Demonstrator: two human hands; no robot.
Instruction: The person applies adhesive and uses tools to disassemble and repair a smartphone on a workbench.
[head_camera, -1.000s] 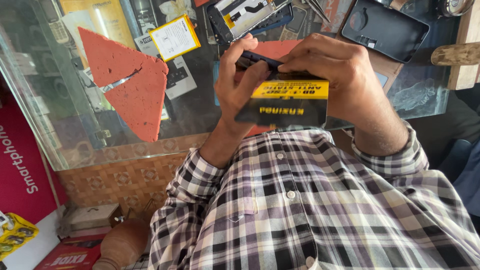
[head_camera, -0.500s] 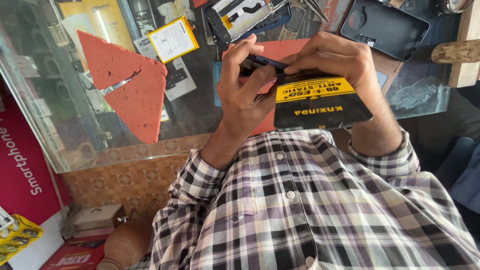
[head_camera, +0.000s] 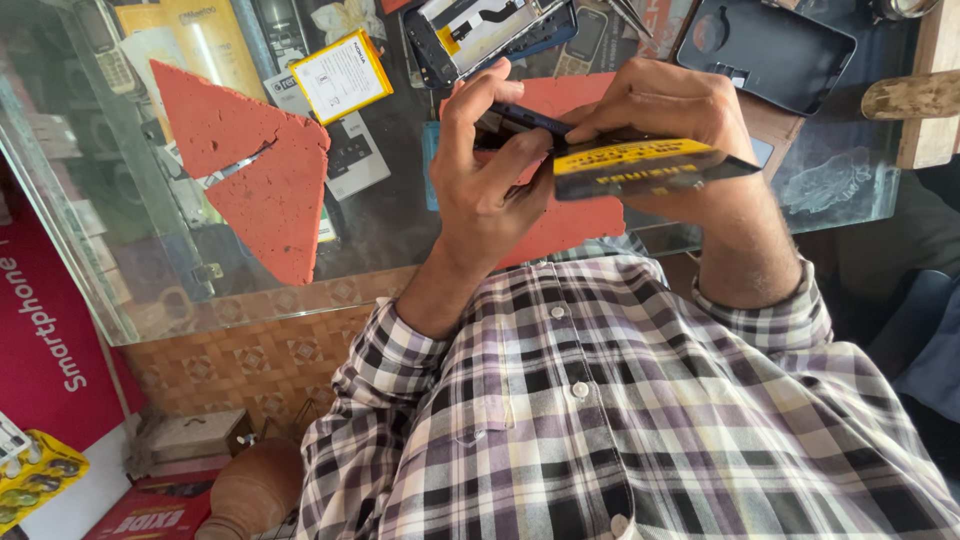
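The flat black-and-yellow packet (head_camera: 640, 168) sits above the glass bench (head_camera: 150, 270), held nearly edge-on to the head camera, just in front of the red foam mat (head_camera: 560, 225). The right hand (head_camera: 670, 110) closes over the packet's top, its fingers (head_camera: 600, 118) curled down onto the near corner. The left hand (head_camera: 490, 165) meets it from the side: thumb and forefinger pinch a thin dark strip (head_camera: 525, 118) at the packet's left end, the remaining fingers folded loosely below.

The packet looks light and thin, stiff enough to hold its shape yet likely to bend if squeezed in the middle; its glossy skin may be slippery. Gripping it by the long edges, as the right hand does, seems the safest hold, with the strip end left free for the pinching fingers. The strip itself appears slim and delicate, so a fingertip pinch near its root suits it better than a pull at the tip.

Left of the packet, on the bench, lie 2 torn red foam pieces (head_camera: 255, 170) and a white-and-yellow phone battery (head_camera: 342, 76). Beyond it rest an opened phone (head_camera: 490, 30) and a dark back cover (head_camera: 765, 50).
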